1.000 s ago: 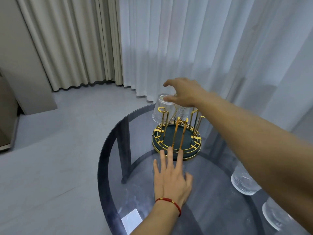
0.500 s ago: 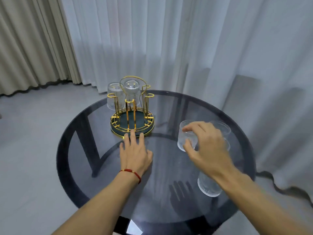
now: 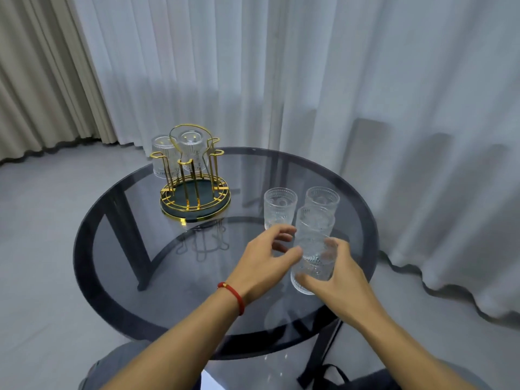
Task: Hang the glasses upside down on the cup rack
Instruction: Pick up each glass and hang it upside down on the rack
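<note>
From the head camera, your right hand (image 3: pixel 336 280) wraps a tilted textured glass (image 3: pixel 312 263) above the round glass worktop (image 3: pixel 118 249). Your left hand (image 3: pixel 264 263) hovers beside it, fingers loosely spread. Three upright glasses (image 3: pixel 280 206) stand just beyond. Two inverted glasses (image 3: pixel 164 156) hang on the gold cup rack (image 3: pixel 195 198).

Table top (image 3: pixel 135 249): smoked, see-through glass, glossy, smooth, reflecting the rack; dark matt frame beneath. Cup rack (image 3: pixel 195 192): thin wire with a polished gold metallic finish, base disc dark green, matt. Two hung glasses (image 3: pixel 191 149): clear glass, ribbed walls. Three standing glasses (image 3: pixel 280 204): clear pressed glass, embossed pattern, beaded rims. Held glass (image 3: pixel 313 261): same embossed clear glass, gripped by the right hand (image 3: pixel 342 280). Left wrist cord (image 3: pixel 235 295): red woven thread, matt. Sheer curtain (image 3: pixel 309 80): thin white cloth, pleated. Floor (image 3: pixel 33 235): pale, smooth, low sheen
</note>
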